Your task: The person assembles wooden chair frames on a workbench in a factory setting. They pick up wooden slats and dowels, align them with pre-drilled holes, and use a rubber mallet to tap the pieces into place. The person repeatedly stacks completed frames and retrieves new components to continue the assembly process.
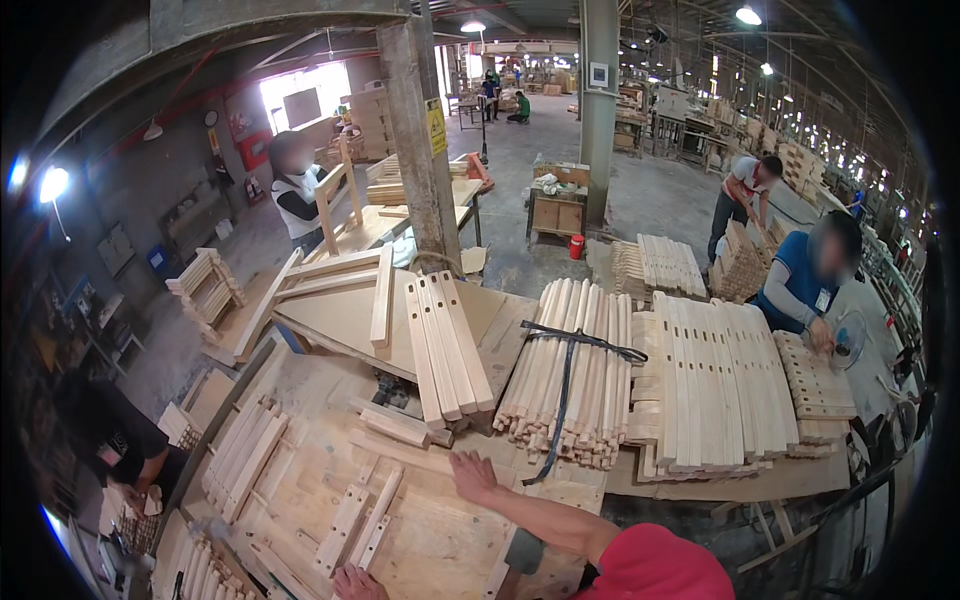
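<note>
My right hand reaches in from the lower right over the wooden worktable. Its fingers are spread, touching the near end of a long pale wooden rail. At the lower edge my left hand shows only in part, its fingers by the lower ends of some wooden pieces; their grip is cut off from view. Just beyond it lie a slat with holes and a narrow rounded rail, side by side. Short wooden blocks sit behind the long rail.
Slotted wooden posts lean on a raised board. Right of them are a strapped bundle of rails and stacked slats. More slats lie at left. Co-workers stand at left, far left and right; a concrete column rises behind.
</note>
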`<state>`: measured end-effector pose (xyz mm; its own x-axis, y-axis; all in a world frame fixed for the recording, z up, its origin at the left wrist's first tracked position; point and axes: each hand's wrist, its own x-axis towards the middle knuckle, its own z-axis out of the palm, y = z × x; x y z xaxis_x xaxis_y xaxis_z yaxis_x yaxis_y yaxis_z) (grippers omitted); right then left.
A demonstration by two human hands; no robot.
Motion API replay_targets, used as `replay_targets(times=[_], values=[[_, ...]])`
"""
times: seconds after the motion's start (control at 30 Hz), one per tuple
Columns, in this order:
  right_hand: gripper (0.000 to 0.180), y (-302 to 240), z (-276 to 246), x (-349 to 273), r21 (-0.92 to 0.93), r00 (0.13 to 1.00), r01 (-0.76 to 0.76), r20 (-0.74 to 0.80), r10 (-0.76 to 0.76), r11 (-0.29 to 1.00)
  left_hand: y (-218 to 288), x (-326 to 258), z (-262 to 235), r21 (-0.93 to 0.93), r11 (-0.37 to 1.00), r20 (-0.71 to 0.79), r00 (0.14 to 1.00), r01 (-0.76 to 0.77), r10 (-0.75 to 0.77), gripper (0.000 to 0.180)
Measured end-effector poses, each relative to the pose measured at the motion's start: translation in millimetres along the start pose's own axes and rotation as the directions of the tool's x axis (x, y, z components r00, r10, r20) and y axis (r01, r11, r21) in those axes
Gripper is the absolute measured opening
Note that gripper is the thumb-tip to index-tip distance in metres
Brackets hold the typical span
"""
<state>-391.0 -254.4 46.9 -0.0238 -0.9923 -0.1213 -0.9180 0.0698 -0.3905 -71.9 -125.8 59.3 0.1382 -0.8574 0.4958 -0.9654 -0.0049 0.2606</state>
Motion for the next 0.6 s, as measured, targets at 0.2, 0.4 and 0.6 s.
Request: replay_targets(times=[0.2,0.4,0.6], values=[[0.064,3.9,8.7,0.4,0.081,0.997,0.061,-0.049,-0.057,0.995,-16.2,-5.9,-7.4,-0.074,0.983,0.187,0.971,0.168,-0.152,0.044],[0.048,-52.3,73.9,-15.3,0.153,0.732,0.673,-0.282,-0.620,0.724,-9.0,-52.5,-31.9,0.400,0.887,0.007,0.966,0.233,-0.258,0.043],[0.041,-270.3,136.4,-84.5,0.339,0.173,0.937,-0.238,-0.956,0.085,-62.4,-136.7,-86.2,0.351,0.619,-0.196,0.701,0.703,-0.685,0.061]])
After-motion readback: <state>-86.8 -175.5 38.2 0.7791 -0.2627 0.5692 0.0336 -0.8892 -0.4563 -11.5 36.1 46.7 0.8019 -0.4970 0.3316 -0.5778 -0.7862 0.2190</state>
